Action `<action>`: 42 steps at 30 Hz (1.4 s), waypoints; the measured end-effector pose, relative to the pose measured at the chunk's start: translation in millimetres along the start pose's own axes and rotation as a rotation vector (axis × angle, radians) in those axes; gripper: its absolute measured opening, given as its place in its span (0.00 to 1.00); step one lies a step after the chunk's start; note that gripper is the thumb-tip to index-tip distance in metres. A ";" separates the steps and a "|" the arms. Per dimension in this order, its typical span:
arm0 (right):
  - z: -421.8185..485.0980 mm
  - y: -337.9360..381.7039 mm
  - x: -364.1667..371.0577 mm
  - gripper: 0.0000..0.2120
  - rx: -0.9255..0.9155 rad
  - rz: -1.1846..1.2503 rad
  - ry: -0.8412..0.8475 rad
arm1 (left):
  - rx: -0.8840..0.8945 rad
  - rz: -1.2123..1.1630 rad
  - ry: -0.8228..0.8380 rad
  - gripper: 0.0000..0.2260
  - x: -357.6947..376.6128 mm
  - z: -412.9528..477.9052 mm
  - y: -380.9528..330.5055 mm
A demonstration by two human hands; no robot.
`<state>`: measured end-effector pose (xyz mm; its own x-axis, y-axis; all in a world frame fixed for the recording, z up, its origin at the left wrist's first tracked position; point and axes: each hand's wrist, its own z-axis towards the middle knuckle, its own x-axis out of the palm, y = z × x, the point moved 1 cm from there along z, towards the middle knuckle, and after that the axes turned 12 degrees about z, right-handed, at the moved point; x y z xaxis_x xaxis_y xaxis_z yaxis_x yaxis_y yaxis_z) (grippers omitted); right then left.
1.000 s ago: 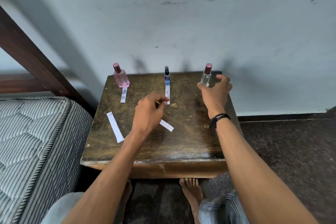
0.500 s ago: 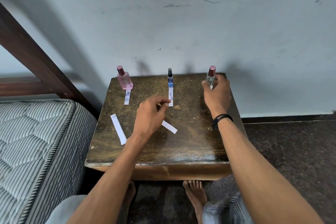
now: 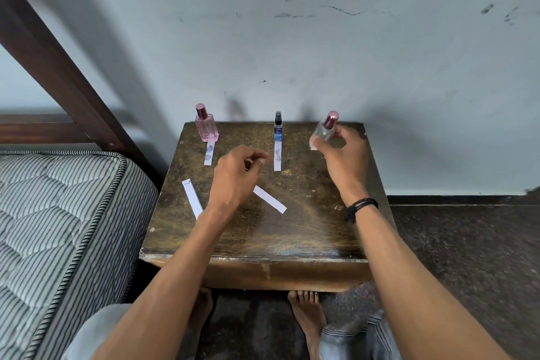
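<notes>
1. The right hand (image 3: 342, 155) grips a tilted clear bottle (image 3: 324, 130) near the table's (image 3: 292, 237) far right corner. The bottle's contents are blurred.
2. The left hand (image 3: 236, 175) hovers mid-table with fingers curled. It may be pinching something, but that is unclear.
3. A pink-filled bottle (image 3: 207, 128) and a blue spray bottle (image 3: 278, 129) stand at the far edge.

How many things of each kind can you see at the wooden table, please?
Bottles: 3 (pink bottle, blue bottle, clear bottle held in the right hand)
Paper strips: 4
Total: 7
</notes>
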<state>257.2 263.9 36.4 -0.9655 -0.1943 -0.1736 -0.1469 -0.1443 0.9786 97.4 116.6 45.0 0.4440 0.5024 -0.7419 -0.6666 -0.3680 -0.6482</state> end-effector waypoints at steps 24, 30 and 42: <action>-89.9 14.9 24.7 0.15 -0.018 -0.153 0.328 | 0.073 -0.509 0.296 0.16 -24.6 -21.8 5.9; -89.4 20.3 27.1 0.14 -0.041 -0.136 0.363 | 0.047 -0.522 0.195 0.13 -20.1 -19.6 4.1; -86.5 19.8 25.1 0.13 -0.032 -0.159 0.411 | -0.028 -0.682 0.148 0.10 -20.9 -16.7 9.8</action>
<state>248.7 172.2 41.8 -0.7645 -0.5364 -0.3575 -0.2734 -0.2324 0.9334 91.6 89.5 51.3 0.8362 0.5174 -0.1816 -0.1951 -0.0288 -0.9804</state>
